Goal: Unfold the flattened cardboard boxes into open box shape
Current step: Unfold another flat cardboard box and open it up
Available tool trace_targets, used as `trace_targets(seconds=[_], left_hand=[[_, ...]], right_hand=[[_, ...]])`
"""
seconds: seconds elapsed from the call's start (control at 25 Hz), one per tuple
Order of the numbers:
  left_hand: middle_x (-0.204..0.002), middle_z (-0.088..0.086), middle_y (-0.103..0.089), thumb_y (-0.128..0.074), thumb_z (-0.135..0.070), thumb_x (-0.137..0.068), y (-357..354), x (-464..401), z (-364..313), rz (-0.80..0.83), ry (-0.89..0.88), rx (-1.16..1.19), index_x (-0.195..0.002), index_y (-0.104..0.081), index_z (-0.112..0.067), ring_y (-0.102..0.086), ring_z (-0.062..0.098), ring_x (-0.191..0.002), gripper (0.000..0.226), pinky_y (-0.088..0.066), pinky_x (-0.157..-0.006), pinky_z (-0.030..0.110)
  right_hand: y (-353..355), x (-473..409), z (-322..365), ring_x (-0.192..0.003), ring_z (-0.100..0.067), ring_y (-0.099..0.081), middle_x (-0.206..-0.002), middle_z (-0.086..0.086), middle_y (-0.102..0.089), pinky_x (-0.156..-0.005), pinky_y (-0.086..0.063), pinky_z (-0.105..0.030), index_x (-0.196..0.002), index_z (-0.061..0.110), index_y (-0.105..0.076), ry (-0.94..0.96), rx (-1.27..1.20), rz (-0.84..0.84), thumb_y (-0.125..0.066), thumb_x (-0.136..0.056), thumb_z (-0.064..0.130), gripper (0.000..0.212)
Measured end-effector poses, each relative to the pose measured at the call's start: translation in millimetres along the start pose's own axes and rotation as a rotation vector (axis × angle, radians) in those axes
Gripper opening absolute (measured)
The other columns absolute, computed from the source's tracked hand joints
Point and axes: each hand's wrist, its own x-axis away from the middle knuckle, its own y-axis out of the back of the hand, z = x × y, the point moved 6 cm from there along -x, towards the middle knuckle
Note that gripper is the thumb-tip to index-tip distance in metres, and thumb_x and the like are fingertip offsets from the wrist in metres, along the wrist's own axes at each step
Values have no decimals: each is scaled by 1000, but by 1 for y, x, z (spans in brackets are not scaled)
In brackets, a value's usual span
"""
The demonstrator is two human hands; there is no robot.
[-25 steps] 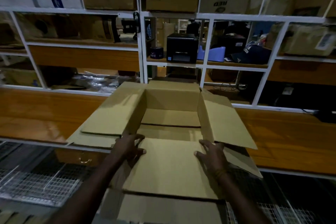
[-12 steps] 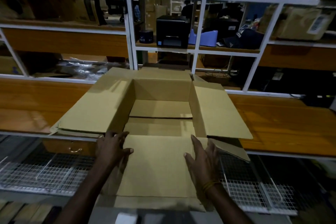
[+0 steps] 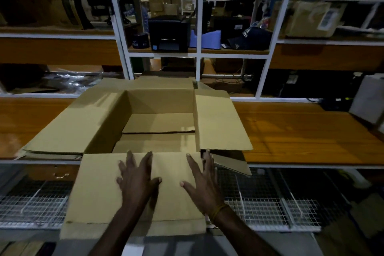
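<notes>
An open brown cardboard box [image 3: 160, 108] stands on the wooden worktop, its four top flaps spread outward. The near flap [image 3: 99, 189] hangs toward me over the worktop's edge. My left hand [image 3: 138, 181] lies flat on that flap with fingers spread. My right hand [image 3: 202, 181] presses flat on the flap's right side, fingertips near the box's front right corner. Flat cardboard pieces [image 3: 52, 153] lie under the box's left flap.
The wooden worktop [image 3: 301, 131] extends left and right of the box. White metal shelving [image 3: 199, 56] rises behind it, holding a black printer [image 3: 168, 34], a blue tape dispenser [image 3: 209, 40], a dark cap [image 3: 249, 38] and cartons. Wire mesh baskets [image 3: 270, 210] sit below the worktop.
Both hands moved from the flap's side edges onto its face and now lie flat with fingers spread. The near flap has gone down further toward me.
</notes>
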Motion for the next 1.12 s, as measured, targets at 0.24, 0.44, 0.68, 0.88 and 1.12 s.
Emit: trace_targets(seconds=[0.24,0.44,0.68,0.88,1.12], left_hand=[[-159,16,-24,-83,-26,-75,-71,38,-174,24,-370,52,-142,-48,-31,-22,44,-144,75,-37,-110,57],[-158,17,-27,-81,-11,-77,-138,74,-314,84,-591,116,-143,-47,-30,-29,43,-143,77,-46,-102,55],[-165,9,-9,-79,-9,-81,-211,127,-460,232,-803,193,-153,-28,-36,-16,37,-150,91,-39,-109,56],[-166,2,0,-79,-25,-83,-256,177,-565,362,-987,288,-154,-19,-38,-10,30,-151,94,-36,-113,51],[-165,4,-4,-74,-24,-86,-308,236,-675,510,-1220,430,-155,-19,-33,-18,23,-150,89,-21,-113,27]], right_hand=[[89,23,-107,-151,-31,-6,-164,-6,3,-118,-22,-47,-152,43,-23,-41,-1,-171,-60,-95,37,68],[168,53,-224,-149,-29,-10,-164,0,7,-114,-31,-49,-152,46,-19,-184,29,-273,-58,-97,36,68],[263,120,-334,-151,-25,4,-163,1,19,-118,-21,-49,-153,48,-3,-415,113,-415,-49,-101,43,70],[321,172,-407,-152,-26,0,-160,5,23,-115,-31,-45,-153,48,-3,-577,137,-564,-50,-100,43,71],[374,229,-490,-149,-35,-17,-163,-11,-8,-113,-33,-55,-151,42,-21,-764,203,-748,-38,-92,57,64]])
